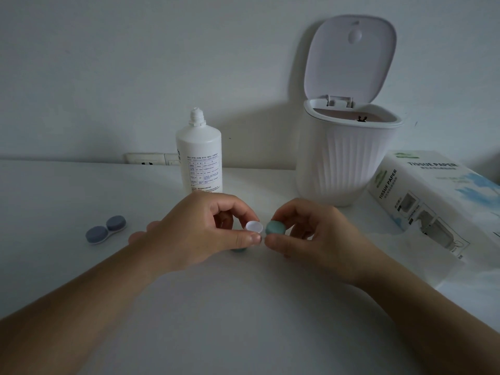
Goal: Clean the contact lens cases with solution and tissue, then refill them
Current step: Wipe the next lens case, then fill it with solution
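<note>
Opening step: left hand pinches the white-welled plastic lens case, right hand pinches its round teal cap; next, set the cap down.

My left hand pinches a smooth, translucent white plastic case; my right hand holds its matt teal plastic cap. At one o'clock, the ribbed plastic bin looks satiny; the surface is matt white.
</note>
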`<state>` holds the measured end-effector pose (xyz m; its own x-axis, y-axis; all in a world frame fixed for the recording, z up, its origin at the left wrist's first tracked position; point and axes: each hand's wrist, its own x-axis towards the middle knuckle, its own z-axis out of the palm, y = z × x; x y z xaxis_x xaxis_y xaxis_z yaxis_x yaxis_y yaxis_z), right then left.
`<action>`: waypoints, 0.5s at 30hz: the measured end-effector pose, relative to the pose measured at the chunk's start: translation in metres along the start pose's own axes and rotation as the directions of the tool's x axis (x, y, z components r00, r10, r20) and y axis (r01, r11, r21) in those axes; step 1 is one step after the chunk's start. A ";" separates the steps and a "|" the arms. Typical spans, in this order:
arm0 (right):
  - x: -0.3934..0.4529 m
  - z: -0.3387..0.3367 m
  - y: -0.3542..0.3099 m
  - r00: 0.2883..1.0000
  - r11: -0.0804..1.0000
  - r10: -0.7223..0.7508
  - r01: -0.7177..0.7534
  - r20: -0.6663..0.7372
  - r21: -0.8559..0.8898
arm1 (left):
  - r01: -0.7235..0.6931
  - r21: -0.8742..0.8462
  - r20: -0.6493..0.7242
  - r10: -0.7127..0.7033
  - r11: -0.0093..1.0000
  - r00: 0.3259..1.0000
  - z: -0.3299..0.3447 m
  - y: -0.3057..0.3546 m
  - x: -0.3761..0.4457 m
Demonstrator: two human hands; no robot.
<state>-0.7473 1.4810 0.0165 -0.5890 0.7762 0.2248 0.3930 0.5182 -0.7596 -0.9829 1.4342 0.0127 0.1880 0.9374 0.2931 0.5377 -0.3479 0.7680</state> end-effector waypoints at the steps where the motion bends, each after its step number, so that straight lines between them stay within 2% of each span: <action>1: 0.000 -0.002 0.001 0.999 1.000 0.009 -0.009 0.039 -0.002 | 0.003 -0.001 -0.002 -0.003 1.000 1.000 0.000 0.000 0.000; 4: -0.003 -0.008 0.003 0.996 1.000 -0.011 0.011 0.093 0.001 | 0.001 0.005 -0.002 -0.001 1.000 1.000 -0.001 -0.001 0.000; 8: -0.004 -0.005 0.003 0.998 0.998 -0.056 0.055 0.039 0.023 | 0.004 0.001 -0.006 -0.004 1.000 1.000 -0.002 -0.002 0.000; 11: -0.001 0.002 0.004 1.000 1.000 -0.026 0.026 -0.004 0.001 | 0.009 -0.012 0.000 -0.009 1.000 1.000 0.000 -0.002 0.000; 15: 0.002 0.009 0.005 0.998 0.997 -0.010 0.014 0.057 -0.076 | 0.010 -0.010 -0.006 -0.010 1.000 1.000 0.002 0.000 0.001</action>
<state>-0.7526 1.4817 0.0078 -0.6322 0.7494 0.1971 0.4374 0.5551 -0.7075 -0.9812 1.4346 0.0121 0.1780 0.9407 0.2888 0.5313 -0.3389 0.7764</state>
